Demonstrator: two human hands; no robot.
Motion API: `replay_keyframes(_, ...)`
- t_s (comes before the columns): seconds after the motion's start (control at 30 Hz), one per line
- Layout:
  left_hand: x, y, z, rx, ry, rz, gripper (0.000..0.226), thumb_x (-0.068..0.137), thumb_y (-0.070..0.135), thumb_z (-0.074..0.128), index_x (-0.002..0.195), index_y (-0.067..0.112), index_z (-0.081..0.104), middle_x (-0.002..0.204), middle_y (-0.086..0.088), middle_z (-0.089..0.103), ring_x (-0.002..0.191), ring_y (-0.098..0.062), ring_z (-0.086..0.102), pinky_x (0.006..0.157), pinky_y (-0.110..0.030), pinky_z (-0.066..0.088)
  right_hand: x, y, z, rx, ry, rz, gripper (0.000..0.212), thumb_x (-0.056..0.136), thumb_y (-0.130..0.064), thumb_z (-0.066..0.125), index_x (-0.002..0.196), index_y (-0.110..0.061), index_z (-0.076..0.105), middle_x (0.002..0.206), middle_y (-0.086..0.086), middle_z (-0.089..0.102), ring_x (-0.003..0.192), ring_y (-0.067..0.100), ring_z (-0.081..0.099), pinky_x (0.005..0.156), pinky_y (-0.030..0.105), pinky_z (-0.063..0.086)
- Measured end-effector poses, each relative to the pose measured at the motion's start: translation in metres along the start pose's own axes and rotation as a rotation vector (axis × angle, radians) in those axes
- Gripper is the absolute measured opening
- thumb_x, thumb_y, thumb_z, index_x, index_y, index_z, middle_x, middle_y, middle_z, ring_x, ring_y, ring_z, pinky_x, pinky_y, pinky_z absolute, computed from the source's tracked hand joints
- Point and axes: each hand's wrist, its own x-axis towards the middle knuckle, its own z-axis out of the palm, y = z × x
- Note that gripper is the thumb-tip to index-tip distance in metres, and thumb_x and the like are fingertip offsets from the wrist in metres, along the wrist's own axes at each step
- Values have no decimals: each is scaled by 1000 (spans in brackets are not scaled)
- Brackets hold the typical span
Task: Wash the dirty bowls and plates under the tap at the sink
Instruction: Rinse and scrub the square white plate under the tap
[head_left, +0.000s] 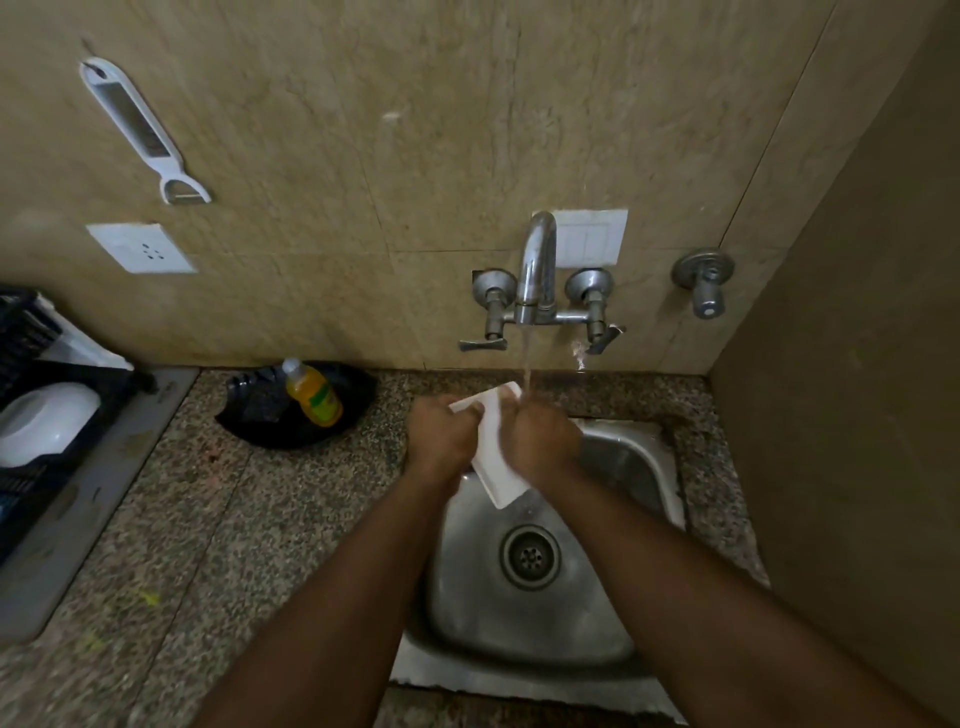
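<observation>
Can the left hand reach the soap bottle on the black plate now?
Probably not at once. The left hand grips the white plate with the right hand under the tap. The soap bottle lies to its left with bare counter between, so once freed the way looks open.

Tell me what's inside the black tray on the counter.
The black tray holds a yellow soap bottle lying tilted and a dark scrub pad. Anything under them is hidden.
</observation>
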Motion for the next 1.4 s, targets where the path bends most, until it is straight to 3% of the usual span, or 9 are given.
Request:
replay_keyframes(0.13,-2,2,1,-17,-40,-32,15,94,5,67,106,-1,72,80,-6,69,77,-25,71,62,-36,61,24,3,-19,45,-16,115,84,100,-71,12,108,-13,73,106,13,72,99,30,68,77,37,46)
replay_keyframes(0.23,9,1,-10,-24,-52,-74,15,91,11,76,105,9,72,84,-5,71,72,-19,70,51,-27,59,34,9,-36,353,-248,107,81,96,-77,30,114,-10,73,112,16,73,102,33,69,81,39,51)
replay_keyframes(0.37,29,-9,-17,101,96,15,42,76,31,90,106,6,74,101,-8,74,76,-15,67,63,-26,53,17,31,-50,888,-593,180,22,98,-31,69,115,-18,66,104,16,76,82,34,74,59,43,60)
replay_keyframes(0.5,19,-24,20,713,106,177,67,97,52,58,147,9,44,152,-24,43,137,-36,44,107,-42,40,8,29,-29,961,-291,318,19,101,-19,60,120,-15,63,96,19,74,58,30,71,37,28,47)
replay_keyframes(0.6,-3,-45,59,970,-105,230,87,102,63,29,162,16,-13,165,-27,-21,155,-46,-14,121,-63,6,7,31,-15,958,-106,438,29,94,-25,64,119,-9,67,111,18,73,89,36,72,66,48,63)
replay_keyframes(0.67,-10,-57,81,947,-339,320,81,106,53,26,158,19,-27,162,-15,-37,153,-36,-29,123,-64,-3,2,36,-15,920,-63,419,32,95,-24,59,122,-8,67,119,17,72,101,36,70,87,49,61)
replay_keyframes(0.73,-6,-56,91,797,-514,316,78,109,44,30,158,23,-28,163,-3,-38,153,-27,-30,125,-59,-5,-5,43,-21,817,-2,366,33,97,-21,57,126,-10,66,122,14,71,108,35,68,95,50,56)
replay_keyframes(1.1,-2,-43,106,666,-681,312,65,113,39,20,160,15,-17,170,-4,-21,158,-19,-13,130,-41,-1,-9,60,-33,781,179,359,37,102,-38,52,119,-9,69,117,18,73,107,38,68,94,47,55)
replay_keyframes(1.4,32,-41,93,756,-517,308,76,109,49,22,156,22,-30,166,1,-33,154,-17,-26,122,-58,-10,-18,30,-29,750,185,274,29,101,-37,57,116,-12,65,109,11,73,97,30,68,81,35,52)
